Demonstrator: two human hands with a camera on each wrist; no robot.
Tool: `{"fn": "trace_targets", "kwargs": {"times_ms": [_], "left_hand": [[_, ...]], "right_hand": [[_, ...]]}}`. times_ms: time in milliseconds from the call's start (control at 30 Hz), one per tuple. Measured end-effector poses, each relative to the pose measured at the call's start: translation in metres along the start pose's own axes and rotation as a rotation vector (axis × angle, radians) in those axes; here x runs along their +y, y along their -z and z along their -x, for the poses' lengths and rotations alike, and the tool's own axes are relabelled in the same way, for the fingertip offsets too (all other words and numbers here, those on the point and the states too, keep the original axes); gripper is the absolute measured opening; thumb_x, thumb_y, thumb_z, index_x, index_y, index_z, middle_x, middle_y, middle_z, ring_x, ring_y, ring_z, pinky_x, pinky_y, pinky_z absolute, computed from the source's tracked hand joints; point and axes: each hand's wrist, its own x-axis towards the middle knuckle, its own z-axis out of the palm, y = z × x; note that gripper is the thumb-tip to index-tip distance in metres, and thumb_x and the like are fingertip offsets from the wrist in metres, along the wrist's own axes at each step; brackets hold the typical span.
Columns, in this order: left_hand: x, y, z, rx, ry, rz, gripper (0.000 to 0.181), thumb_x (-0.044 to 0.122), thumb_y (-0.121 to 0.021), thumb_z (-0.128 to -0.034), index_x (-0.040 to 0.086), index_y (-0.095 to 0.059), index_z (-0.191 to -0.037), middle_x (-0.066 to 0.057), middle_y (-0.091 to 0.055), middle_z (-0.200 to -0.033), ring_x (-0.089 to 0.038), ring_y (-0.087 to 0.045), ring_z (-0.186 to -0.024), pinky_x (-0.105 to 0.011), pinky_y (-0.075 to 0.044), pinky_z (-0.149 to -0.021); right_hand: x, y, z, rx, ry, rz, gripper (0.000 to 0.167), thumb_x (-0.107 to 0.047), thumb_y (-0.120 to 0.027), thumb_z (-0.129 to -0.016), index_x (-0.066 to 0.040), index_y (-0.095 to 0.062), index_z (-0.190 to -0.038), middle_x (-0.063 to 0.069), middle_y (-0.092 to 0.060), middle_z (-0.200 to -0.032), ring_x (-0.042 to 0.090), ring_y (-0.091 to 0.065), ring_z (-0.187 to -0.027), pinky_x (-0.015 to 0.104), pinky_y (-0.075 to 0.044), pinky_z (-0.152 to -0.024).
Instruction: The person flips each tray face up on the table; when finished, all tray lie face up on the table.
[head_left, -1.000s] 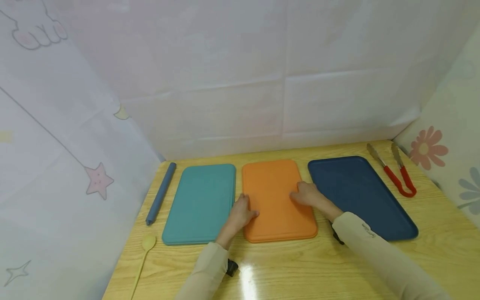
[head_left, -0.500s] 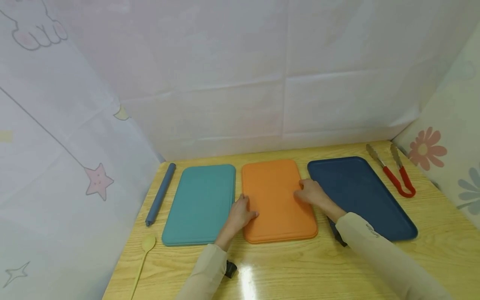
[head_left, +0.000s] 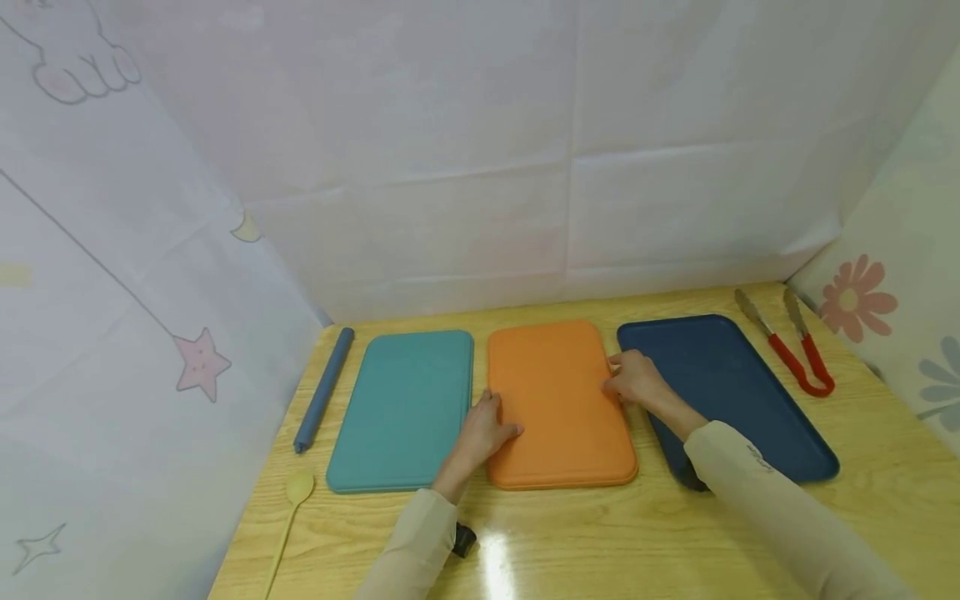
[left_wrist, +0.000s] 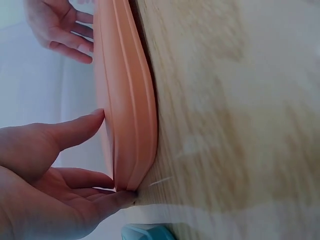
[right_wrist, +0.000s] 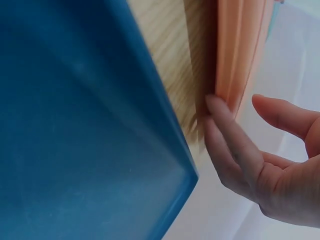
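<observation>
A rectangular orange tray, seemingly upside down, lies flat in the middle of the table in the head view. My left hand grips its left side, thumb on the top edge and fingers against the side wall. In the left wrist view the tray's ridged side shows close up beside that hand. My right hand is at the opposite long edge. Its fingertips reach the side in the right wrist view, while the thumb stands apart from it.
A teal tray lies to the left, with a blue rolled-up cylinder and a yellow long-handled spoon beyond it. On the right are a navy rimmed tray and red-handled tongs. Fabric walls bound the wooden table.
My right hand has shifted rightward, from over the orange tray's top to its right edge. The left hand and the orange tray stay essentially where they were.
</observation>
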Motion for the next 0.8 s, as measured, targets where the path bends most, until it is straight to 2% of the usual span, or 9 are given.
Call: {"fn": "trace_targets", "kwargs": {"times_ms": [133, 300, 433, 567, 800], "left_hand": [[0.001, -0.001, 0.002, 0.0, 0.007, 0.021, 0.075, 0.022, -0.071, -0.0893, -0.014, -0.032, -0.143, -0.034, -0.02, -0.151, -0.046, -0.03, -0.136, -0.052, -0.036, -0.106], [0.002, -0.001, 0.003, 0.0, -0.002, 0.024, 0.08, 0.027, -0.07, -0.09, -0.014, -0.029, -0.144, -0.035, -0.018, -0.151, -0.047, -0.027, -0.137, -0.054, -0.033, -0.107], [-0.001, -0.001, 0.002, 0.001, -0.003, 0.021, 0.08, 0.029, -0.069, -0.0908, -0.014, -0.028, -0.145, -0.034, -0.018, -0.152, -0.046, -0.026, -0.138, -0.054, -0.032, -0.108], [-0.002, -0.001, 0.001, -0.005, -0.003, 0.036, 0.079, 0.03, -0.067, -0.0923, -0.014, -0.027, -0.145, -0.034, -0.017, -0.152, -0.045, -0.025, -0.138, -0.054, -0.031, -0.108], [-0.002, 0.001, 0.003, -0.023, -0.017, 0.072, 0.078, 0.032, -0.063, -0.0945, -0.013, -0.026, -0.146, -0.034, -0.014, -0.152, -0.046, -0.023, -0.139, -0.054, -0.03, -0.109]], "right_hand": [[0.003, 0.005, 0.0, -0.02, -0.028, -0.09, 0.067, -0.001, -0.064, -0.089, 0.015, -0.029, -0.144, 0.035, -0.054, -0.125, 0.035, -0.067, -0.092, 0.039, -0.059, -0.064], [0.005, 0.013, -0.001, -0.035, -0.009, -0.156, 0.068, 0.0, -0.062, -0.091, 0.016, -0.025, -0.145, 0.035, -0.053, -0.125, 0.039, -0.064, -0.101, 0.04, -0.059, -0.067], [0.003, 0.019, -0.001, -0.047, 0.011, -0.21, 0.065, 0.001, -0.062, -0.091, 0.017, -0.027, -0.143, 0.035, -0.053, -0.124, 0.04, -0.063, -0.103, 0.041, -0.059, -0.07], [0.002, 0.024, -0.002, -0.061, 0.026, -0.251, 0.062, 0.0, -0.063, -0.091, 0.016, -0.032, -0.142, 0.035, -0.053, -0.125, 0.036, -0.066, -0.098, 0.04, -0.059, -0.071], [-0.001, 0.035, -0.002, -0.127, 0.038, -0.315, 0.062, 0.0, -0.063, -0.091, 0.012, -0.033, -0.144, 0.037, -0.046, -0.131, 0.033, -0.065, -0.101, 0.04, -0.059, -0.07]]}}
